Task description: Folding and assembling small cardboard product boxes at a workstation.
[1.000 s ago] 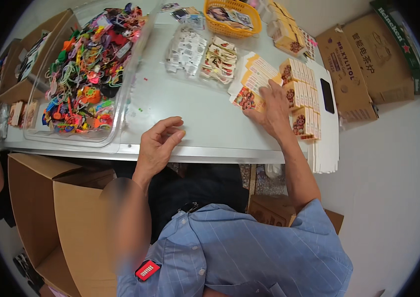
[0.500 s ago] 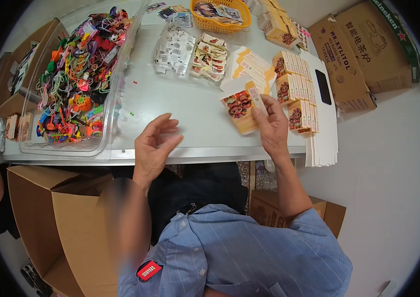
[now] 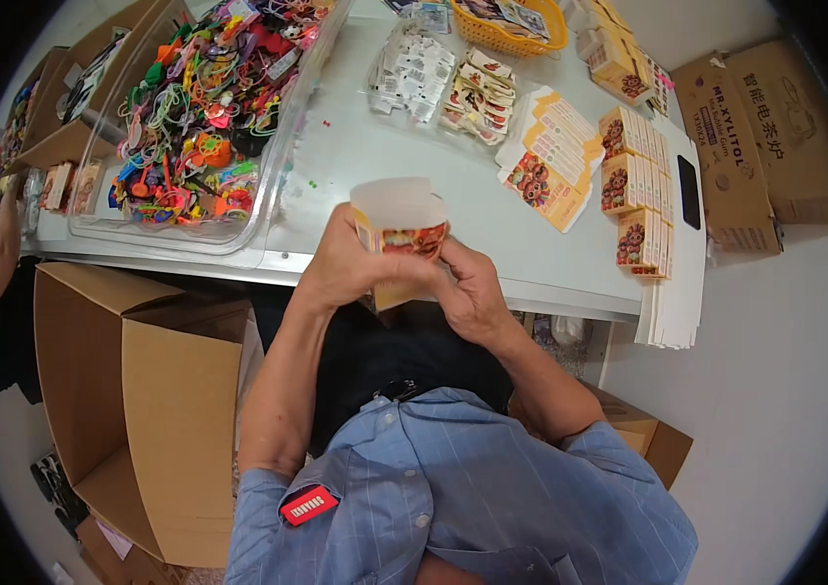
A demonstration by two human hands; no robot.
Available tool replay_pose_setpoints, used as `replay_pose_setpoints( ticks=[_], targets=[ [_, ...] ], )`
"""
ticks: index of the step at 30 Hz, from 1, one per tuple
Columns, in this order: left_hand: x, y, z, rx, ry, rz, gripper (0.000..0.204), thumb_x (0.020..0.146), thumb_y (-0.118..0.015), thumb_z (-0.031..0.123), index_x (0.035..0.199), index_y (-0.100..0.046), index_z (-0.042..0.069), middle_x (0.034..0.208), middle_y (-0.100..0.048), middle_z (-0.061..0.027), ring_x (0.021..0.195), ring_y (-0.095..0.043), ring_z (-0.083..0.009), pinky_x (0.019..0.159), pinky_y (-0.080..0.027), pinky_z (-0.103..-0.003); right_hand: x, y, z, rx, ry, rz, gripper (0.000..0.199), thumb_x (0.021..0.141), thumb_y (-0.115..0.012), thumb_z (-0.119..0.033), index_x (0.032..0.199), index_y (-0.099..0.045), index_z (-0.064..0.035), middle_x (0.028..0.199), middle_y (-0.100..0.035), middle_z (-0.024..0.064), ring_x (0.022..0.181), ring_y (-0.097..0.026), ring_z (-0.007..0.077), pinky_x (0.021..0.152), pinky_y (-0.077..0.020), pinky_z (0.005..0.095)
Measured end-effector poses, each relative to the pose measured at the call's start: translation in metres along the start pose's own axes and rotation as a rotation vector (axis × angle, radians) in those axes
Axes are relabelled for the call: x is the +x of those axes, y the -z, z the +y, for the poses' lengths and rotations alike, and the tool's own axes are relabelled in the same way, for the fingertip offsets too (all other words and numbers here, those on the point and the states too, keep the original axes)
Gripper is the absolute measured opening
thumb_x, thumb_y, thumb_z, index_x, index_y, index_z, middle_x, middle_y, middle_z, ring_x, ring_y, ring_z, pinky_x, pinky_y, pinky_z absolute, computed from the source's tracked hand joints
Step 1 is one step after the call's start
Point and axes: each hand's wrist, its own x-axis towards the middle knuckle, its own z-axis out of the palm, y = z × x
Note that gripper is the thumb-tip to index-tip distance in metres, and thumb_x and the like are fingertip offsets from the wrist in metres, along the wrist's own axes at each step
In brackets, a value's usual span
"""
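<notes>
A small yellow and orange printed carton (image 3: 416, 239) with a picture of red round figures is held between both hands over the table's front edge. Its white inner side shows at the top, where the flaps stand up. My left hand (image 3: 348, 265) grips it from the left, thumb across its front. On the right side, my right hand (image 3: 473, 291) has its fingers closed on the carton's edge; part of those fingers is hidden. Flat cartons of the same print (image 3: 555, 156) lie fanned out on the table to the right.
Rows of small boxes (image 3: 640, 190) stand at the right, with a dark phone (image 3: 689, 193) beside them. Clear packs of small cards (image 3: 478, 97) and a yellow basket (image 3: 510, 37) lie farther back. A clear bin (image 3: 256, 229) of colourful trinkets is at left; a large cardboard box (image 3: 180, 429) stands below.
My right hand has brought the carton left and nearer, and my left hand, free before, now grips it too. The carton has gone from flat to partly opened out. The view has shifted.
</notes>
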Motion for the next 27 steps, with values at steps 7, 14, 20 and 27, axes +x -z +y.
replay_pose_setpoints(
  ticks=[7, 14, 20, 27],
  targets=[
    [0.002, -0.006, -0.038, 0.400, -0.472, 0.601, 0.067, 0.078, -0.089, 0.007, 0.136, -0.057, 0.000, 0.113, -0.071, -0.0097, 0.095, -0.070, -0.0141, 0.085, -0.057, -0.031, 0.015, -0.002, 0.014, -0.066, -0.112, 0.118, 0.028, 0.108, -0.054, -0.018, 0.121, -0.066, 0.0030, 0.096, -0.069, 0.0025, 0.085, -0.057, 0.0078, 0.078, -0.0477, 0.0241],
    [-0.012, 0.006, -0.050, 0.337, -0.544, 0.515, 0.041, 0.086, -0.078, -0.005, 0.125, -0.065, -0.001, 0.117, -0.072, -0.0118, 0.105, -0.072, -0.0196, 0.090, -0.059, -0.031, 0.021, 0.001, 0.039, 0.218, 0.088, 0.274, 0.058, 0.098, -0.064, 0.001, 0.152, -0.041, -0.0013, 0.142, -0.056, 0.0196, 0.124, -0.061, 0.0270, 0.105, -0.0504, 0.0374],
    [-0.018, 0.010, -0.037, 0.381, -0.481, 0.397, 0.034, 0.086, -0.077, -0.004, 0.118, -0.069, 0.001, 0.119, -0.069, -0.0131, 0.106, -0.069, -0.0194, 0.093, -0.057, -0.032, 0.038, 0.026, 0.038, -0.023, 0.193, 0.091, 0.049, 0.091, -0.074, 0.002, 0.138, -0.058, -0.0022, 0.126, -0.065, 0.0140, 0.114, -0.064, 0.0215, 0.100, -0.0519, 0.0352],
    [-0.026, 0.012, -0.007, 0.708, -0.452, 0.242, 0.030, 0.084, -0.077, -0.004, 0.113, -0.069, 0.001, 0.114, -0.067, -0.0124, 0.100, -0.067, -0.0201, 0.087, -0.057, -0.032, 0.037, 0.036, 0.018, -0.233, 0.260, -0.020, 0.031, 0.083, -0.081, -0.001, 0.113, -0.073, -0.0056, 0.115, -0.069, 0.0133, 0.105, -0.067, 0.0224, 0.094, -0.0527, 0.0330]
  ],
)
